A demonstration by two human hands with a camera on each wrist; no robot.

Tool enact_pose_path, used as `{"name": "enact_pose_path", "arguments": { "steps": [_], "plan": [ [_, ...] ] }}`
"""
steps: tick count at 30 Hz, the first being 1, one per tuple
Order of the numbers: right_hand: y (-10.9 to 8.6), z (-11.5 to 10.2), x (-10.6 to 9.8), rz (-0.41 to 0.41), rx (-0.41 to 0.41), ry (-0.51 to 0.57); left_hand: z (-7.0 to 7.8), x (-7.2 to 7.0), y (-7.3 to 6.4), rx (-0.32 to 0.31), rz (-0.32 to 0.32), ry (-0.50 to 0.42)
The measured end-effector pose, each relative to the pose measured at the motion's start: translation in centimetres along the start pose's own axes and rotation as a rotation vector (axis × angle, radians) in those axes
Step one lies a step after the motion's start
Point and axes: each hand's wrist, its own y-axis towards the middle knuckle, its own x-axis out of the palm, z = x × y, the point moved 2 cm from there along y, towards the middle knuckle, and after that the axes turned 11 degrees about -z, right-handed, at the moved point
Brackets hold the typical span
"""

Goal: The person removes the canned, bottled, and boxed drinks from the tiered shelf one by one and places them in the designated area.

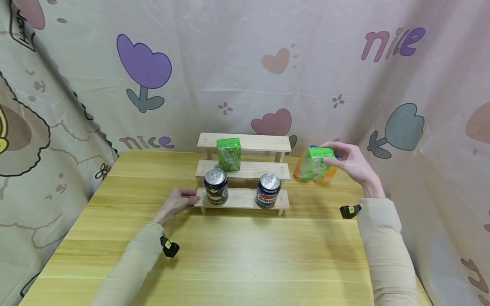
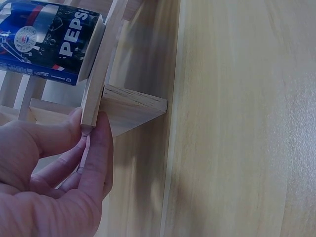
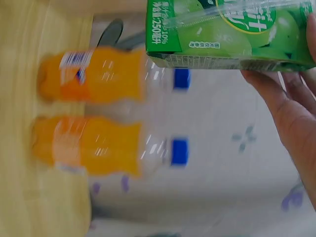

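A small wooden three-tier shelf [image 1: 241,199] stands on the table. My left hand [image 1: 177,203] pinches the left end of its lowest board, thumb on one face and fingers on the other in the left wrist view. In my right hand [image 1: 354,163] is a green juice box [image 3: 222,34], gripped by its upper part and raised off the table right of the shelf. Another green juice box [image 1: 229,155] stands on the middle board, toward the left. Two dark Pepsi cans, a left can [image 1: 216,187] and a right can [image 1: 268,191], are upright on the lowest board.
Two orange drink bottles with blue caps, one bottle [image 3: 98,74] and a second bottle [image 3: 94,145], stand behind the held box, right of the shelf. A patterned curtain [image 1: 222,63] hangs behind and beside the wooden table [image 1: 245,259].
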Motion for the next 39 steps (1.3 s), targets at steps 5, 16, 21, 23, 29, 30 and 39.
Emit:
{"name": "enact_pose_path", "arguments": {
  "steps": [5, 16, 21, 23, 29, 30, 39],
  "plan": [
    [-1.9, 2.3, -1.6, 0.018, 0.035, 0.027, 0.0, 0.0, -0.1, 0.003, 0.001, 0.009],
    [-5.1, 7.4, -2.9, 0.043, 0.176, 0.061, 0.0, 0.0, 0.0, -0.004, 0.008, 0.013],
    [-5.8, 9.5, -2.7, 0.036, 0.171, 0.116, 0.0, 0.0, -0.1, 0.0, 0.004, 0.029],
    [-5.9, 10.1, -2.5, 0.034, 0.179, 0.126, 0.0, 0.0, -0.1, 0.002, 0.001, 0.037],
    [-6.0, 10.8, -2.1, 0.024, 0.203, 0.124, -0.1, 0.0, -0.1, 0.004, 0.004, 0.039],
    [-5.9, 10.9, -2.0, 0.024, 0.202, 0.125, -0.1, -0.1, -0.1, 0.007, 0.001, 0.031],
    [-5.5, 11.8, -1.5, 0.014, 0.209, 0.109, -0.3, -0.1, 0.2, 0.014, -0.01, -0.035]
  ]
}}
